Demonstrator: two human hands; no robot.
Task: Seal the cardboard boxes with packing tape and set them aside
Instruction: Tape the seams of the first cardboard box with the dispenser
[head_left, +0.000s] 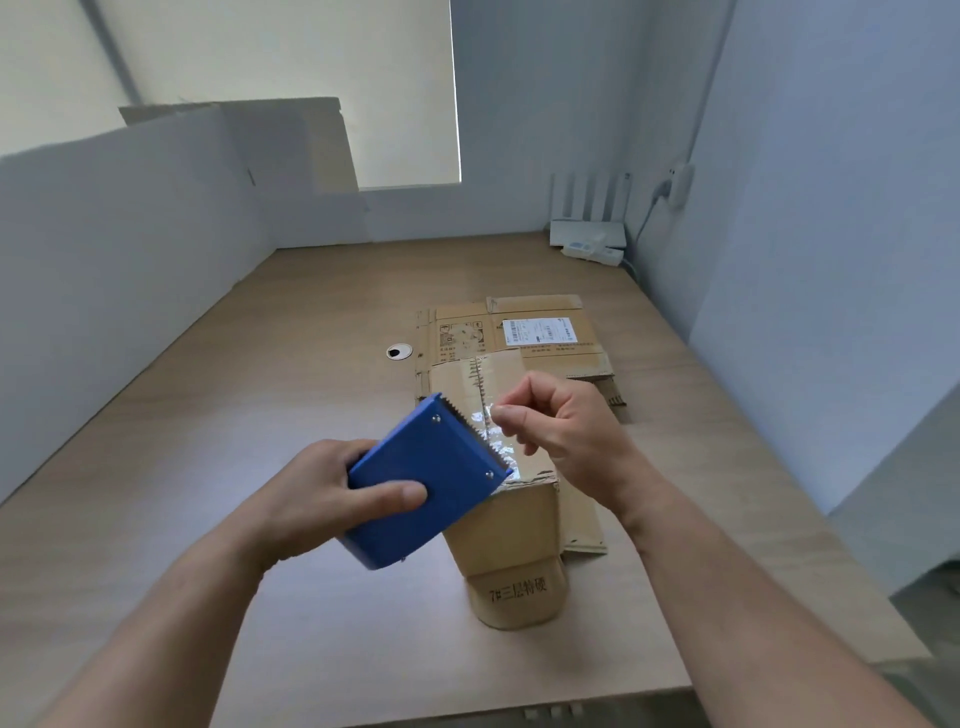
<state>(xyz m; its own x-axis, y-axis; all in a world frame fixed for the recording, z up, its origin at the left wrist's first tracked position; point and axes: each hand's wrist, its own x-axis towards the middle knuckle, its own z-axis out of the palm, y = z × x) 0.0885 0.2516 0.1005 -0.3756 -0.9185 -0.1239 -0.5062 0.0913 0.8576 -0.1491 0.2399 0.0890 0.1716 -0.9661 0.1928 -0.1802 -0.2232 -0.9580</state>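
Both hands were occupied: the left hand (332, 493) gripped the blue tape dispenser (426, 483), and the right hand (561, 426) pinched the clear tape (483, 418) end just off its blade (474, 434). The cardboard box (509, 530) stood directly beneath them. Slack could let the tape fold onto itself or land crooked.

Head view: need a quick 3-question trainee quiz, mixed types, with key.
1. True or false: the left hand holds the blue tape dispenser.
2. The right hand pinches: A) clear tape, B) a knife, C) a marker.
3. What lies flat on the desk behind the small box?
Key: 1 true; 2 A; 3 flattened cardboard with a white label.
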